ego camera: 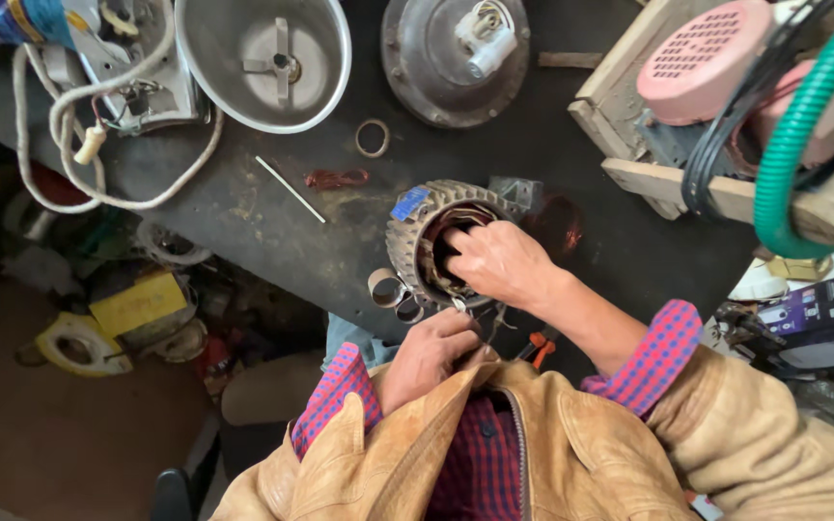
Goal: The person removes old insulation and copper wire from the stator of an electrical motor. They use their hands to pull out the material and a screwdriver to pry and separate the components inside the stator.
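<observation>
Head view: right hand (499, 262) fingers curl inside the motor stator (417, 241); left hand (431, 347) pinches its near rim.

Your right hand (499, 262) reaches into a ribbed motor housing (417, 236) of dull, grimy cast metal, set on a matt black, scuffed worktop (243, 222). Beyond it, the bowl (263, 58) is smooth brushed metal with a soft sheen. To your right lie rough bare wood blocks (629, 178), a glossy green plastic hose (803, 125) and a matt pink cover (702, 58).
</observation>
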{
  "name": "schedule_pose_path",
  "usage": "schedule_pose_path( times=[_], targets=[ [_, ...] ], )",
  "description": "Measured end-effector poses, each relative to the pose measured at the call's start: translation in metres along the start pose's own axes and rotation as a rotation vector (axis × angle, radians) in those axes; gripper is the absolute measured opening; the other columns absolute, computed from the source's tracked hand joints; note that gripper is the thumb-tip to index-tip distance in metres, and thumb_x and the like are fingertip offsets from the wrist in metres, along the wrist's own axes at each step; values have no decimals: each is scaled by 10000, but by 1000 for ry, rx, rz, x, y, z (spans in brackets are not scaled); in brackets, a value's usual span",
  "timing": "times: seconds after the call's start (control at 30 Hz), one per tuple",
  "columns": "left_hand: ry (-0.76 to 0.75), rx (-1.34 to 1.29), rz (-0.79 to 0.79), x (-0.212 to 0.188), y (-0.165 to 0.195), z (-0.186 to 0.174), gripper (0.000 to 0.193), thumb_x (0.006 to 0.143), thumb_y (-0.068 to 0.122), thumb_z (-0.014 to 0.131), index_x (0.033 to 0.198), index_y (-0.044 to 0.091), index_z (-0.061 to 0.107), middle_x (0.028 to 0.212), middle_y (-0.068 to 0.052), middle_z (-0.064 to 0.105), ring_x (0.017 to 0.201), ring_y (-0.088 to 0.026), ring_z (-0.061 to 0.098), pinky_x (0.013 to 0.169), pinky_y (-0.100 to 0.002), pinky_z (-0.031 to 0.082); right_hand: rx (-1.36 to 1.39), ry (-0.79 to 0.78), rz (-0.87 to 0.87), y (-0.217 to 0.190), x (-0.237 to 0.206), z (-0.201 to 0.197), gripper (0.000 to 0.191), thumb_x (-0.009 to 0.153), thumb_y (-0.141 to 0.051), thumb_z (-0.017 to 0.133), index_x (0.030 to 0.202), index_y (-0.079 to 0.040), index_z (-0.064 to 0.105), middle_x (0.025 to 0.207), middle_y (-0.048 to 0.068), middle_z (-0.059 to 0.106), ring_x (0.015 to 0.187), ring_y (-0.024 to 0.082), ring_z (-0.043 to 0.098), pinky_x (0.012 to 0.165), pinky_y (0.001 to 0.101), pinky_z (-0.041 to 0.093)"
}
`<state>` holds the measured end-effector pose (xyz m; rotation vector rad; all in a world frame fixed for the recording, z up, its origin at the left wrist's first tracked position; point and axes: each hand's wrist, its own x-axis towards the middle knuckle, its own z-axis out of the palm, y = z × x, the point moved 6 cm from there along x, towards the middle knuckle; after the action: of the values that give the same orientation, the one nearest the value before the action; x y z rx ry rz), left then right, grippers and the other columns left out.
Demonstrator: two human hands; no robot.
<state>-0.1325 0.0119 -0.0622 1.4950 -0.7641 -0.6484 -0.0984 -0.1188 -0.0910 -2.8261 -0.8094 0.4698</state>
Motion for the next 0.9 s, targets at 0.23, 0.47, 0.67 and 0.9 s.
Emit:
schedule_pose_path(
  times=[0.23,0.47,0.67,0.9],
  targets=[
    [3,35,17,-10,19,9,157,837,95,749,777,7,635,827,-127,601,817,-320,610,696,-423,494,7,95,35,-14,-21,-9,53,742,-191,685,702,-157,694,911,42,640,856,224,654,706,390,524],
    [-1,75,49,-20,30,15,104,812,69,725,801,2,645,861,-137,624,849,-331,625,724,-425,508,10,151,15,-18,-26,-9,48,735,-172,684,693,-155,699,754,47,625,789,248,664,656,403,529],
    [-13,86,61,-21,34,22,101,825,73,714,801,4,645,863,-134,635,849,-335,627,733,-428,512,50,144,80,-16,-30,-5,46,774,-149,675,800,-145,713,695,62,668,716,258,698,610,410,537],
    [-21,102,59,-21,35,24,142,828,88,720,776,-5,627,848,-156,618,825,-349,621,710,-431,508,58,116,148,-15,-28,-1,80,817,-168,653,768,-132,706,638,94,674,650,285,703,557,431,531]
  ],
)
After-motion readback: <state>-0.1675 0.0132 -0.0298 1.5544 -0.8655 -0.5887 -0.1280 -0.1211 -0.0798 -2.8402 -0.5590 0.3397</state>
